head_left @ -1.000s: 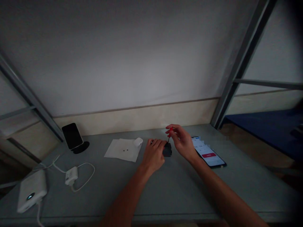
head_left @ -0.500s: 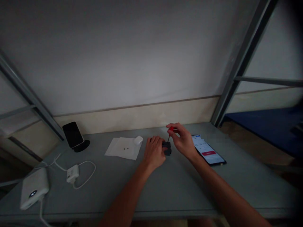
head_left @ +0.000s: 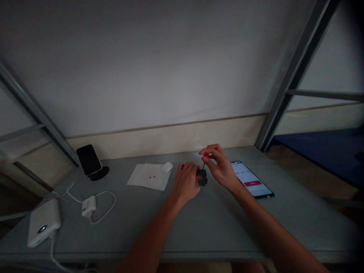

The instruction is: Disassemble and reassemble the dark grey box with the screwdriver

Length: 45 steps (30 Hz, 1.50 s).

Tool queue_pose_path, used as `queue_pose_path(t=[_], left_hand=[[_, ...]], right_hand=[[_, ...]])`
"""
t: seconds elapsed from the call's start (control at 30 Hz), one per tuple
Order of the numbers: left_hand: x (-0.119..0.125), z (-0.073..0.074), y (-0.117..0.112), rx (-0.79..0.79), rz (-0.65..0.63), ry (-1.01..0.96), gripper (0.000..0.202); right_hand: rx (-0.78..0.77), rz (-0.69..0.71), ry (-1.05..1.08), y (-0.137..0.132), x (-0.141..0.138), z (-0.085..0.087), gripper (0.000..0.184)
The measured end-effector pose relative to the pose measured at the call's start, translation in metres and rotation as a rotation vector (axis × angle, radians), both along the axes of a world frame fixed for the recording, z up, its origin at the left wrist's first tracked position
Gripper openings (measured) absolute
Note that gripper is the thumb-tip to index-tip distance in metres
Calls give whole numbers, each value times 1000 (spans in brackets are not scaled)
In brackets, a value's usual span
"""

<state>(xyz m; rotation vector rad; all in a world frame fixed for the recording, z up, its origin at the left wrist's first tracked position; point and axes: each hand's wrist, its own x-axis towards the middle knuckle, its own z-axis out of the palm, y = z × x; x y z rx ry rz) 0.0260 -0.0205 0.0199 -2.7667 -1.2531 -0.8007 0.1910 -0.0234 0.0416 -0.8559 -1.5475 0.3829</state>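
Observation:
My left hand [head_left: 186, 181] rests on the grey table [head_left: 216, 223], fingers curled against a small black block [head_left: 202, 176] and holding it in place. My right hand [head_left: 220, 165] pinches the red handle of a small screwdriver [head_left: 205, 158], held upright with its thin shaft pointing down into the top of the black block. Just left of my hands lies a white paper sheet [head_left: 148, 176] with two tiny dark screws [head_left: 152, 176] on it.
A lit phone [head_left: 251, 178] lies flat to the right of my right hand. A small white case [head_left: 167, 167] sits on the paper's corner. A dark phone on a stand [head_left: 89, 161], a white charger with cable [head_left: 89, 206] and a white box [head_left: 43, 223] sit at the left.
My hands stay on the black block and screwdriver. The whole scene has shifted slightly as my head moved; the fingers on the red handle have changed position a little.

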Motion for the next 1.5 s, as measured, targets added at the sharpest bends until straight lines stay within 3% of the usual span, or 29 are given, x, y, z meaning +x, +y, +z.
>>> queue_pose_path(t=[0.1, 0.33, 0.5, 0.73, 0.9, 1.07, 1.23, 1.4, 1.5], left_hand=[[0, -1, 1, 3, 2, 10, 21], [-1, 2, -1, -7, 3, 33, 21], [-1, 2, -2, 4, 1, 21, 20], [-1, 1, -1, 3, -11, 26, 21], [-2, 3, -1, -10, -12, 35, 21], [-2, 4, 0, -6, -34, 26, 23], [-2, 4, -1, -6, -27, 11, 20], [-4, 4, -1, -18, -36, 14, 20], [-4, 2, 1, -30, -34, -5, 21]], right_hand=[[-13, -30, 92, 2, 0, -1, 11], [-126, 229, 214, 2, 5, -1, 21], [-57, 13, 145, 5, 2, -4, 19], [-124, 177, 249, 4, 4, -6, 20], [-93, -4, 179, 7, 5, -8, 18], [-127, 129, 248, 7, 6, -8, 18], [-81, -3, 196, 6, 3, -8, 18], [-129, 109, 244, 5, 3, -9, 22], [-93, 62, 198, 5, 4, -9, 20]])
